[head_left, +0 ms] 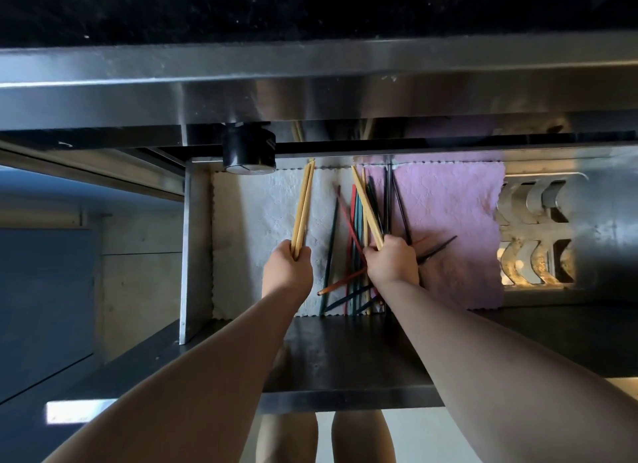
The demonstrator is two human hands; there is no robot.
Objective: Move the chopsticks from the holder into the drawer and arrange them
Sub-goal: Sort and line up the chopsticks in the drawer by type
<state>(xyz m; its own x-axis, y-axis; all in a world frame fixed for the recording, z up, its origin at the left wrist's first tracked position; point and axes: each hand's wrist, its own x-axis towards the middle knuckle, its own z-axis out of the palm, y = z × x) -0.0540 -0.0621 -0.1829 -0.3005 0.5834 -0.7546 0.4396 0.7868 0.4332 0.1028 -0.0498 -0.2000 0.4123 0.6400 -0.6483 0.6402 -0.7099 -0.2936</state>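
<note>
1. The steel counter [310,93] overhangs the open drawer [196,248], so the person's hands have to work below its edge and towards the drawer's front.
2. A white cloth [262,203] lines the drawer's left part and a pink cloth [448,214] the right. They probably serve as padding and to keep the sticks from sliding on the metal.
3. A cut-out metal panel [535,231] lies beyond the pink cloth, well apart from the sticks.
4. The coloured chopsticks [355,221] lie crossed in a loose heap where the two cloths meet. They are in the drawer but not yet in order. The holder is not in view.
5. The left hand [288,265] is over the white cloth, fingers curled round the near ends of a pale wooden pair [303,207]. The two sticks lie side by side pointing away, likely being matched before they are laid down.
6. The right hand [393,260] is over the heap, fingers clenched on a second wooden pair [367,210] that slants to the upper left. It looks picked out of the mix so that like goes with like.
7. A black round object [248,153] sits at the drawer's far edge. I cannot tell what it is.
</note>
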